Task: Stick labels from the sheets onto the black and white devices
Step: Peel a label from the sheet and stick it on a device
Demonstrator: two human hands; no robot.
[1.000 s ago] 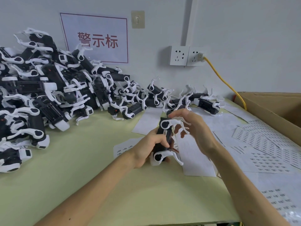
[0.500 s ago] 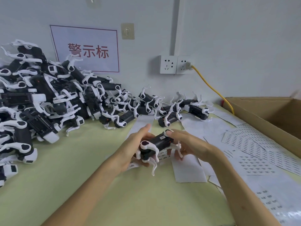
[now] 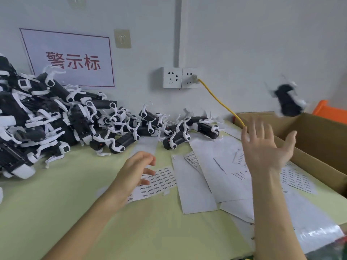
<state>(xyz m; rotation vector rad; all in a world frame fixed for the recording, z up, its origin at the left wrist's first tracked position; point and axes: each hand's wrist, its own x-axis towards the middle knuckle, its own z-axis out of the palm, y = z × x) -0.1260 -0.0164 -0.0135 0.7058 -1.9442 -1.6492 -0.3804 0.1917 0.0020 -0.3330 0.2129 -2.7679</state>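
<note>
One device (image 3: pixel 287 104), held a moment ago, is now airborne near the box (image 3: pixel 323 134); left hand (image 3: pixel 134 171) and right hand (image 3: pixel 262 147) fingers spread, empty.

One black-and-white device (image 3: pixel 288 103) is in mid-air, blurred, above the box (image 3: pixel 319 139) at right. A big pile (image 3: pixel 47 117) of such devices, black bodies with curved white arms, lies at left against the wall and thins into a row (image 3: pixel 187 128) along it. Printed label sheets (image 3: pixel 161 180) and blank sheets (image 3: pixel 195 184) lie flat and overlapping on the table (image 3: pixel 75 203).
</note>
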